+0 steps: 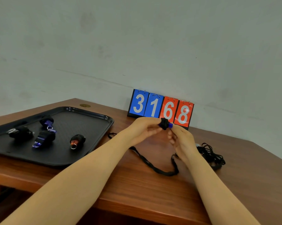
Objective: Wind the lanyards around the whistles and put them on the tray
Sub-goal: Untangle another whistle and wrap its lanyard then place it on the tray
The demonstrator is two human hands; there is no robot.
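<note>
Brown wooden bench (137,189) against a pale grey wall (137,38); flip scoreboard (160,107) at the back edge reading 3168. Black tray (90,114) at left, holding four whistles (44,138) wrapped in black cord. Blue whistle (165,123) raised above the bench, before the scoreboard, long axis roughly left to right, middle bound in black lanyard (159,169). Left hand (143,129) pinching its left end, right hand (182,140) pinching the right end. Slack cord trailing down in a loop on the bench. Tangled black lanyards (210,155) at right.
</note>
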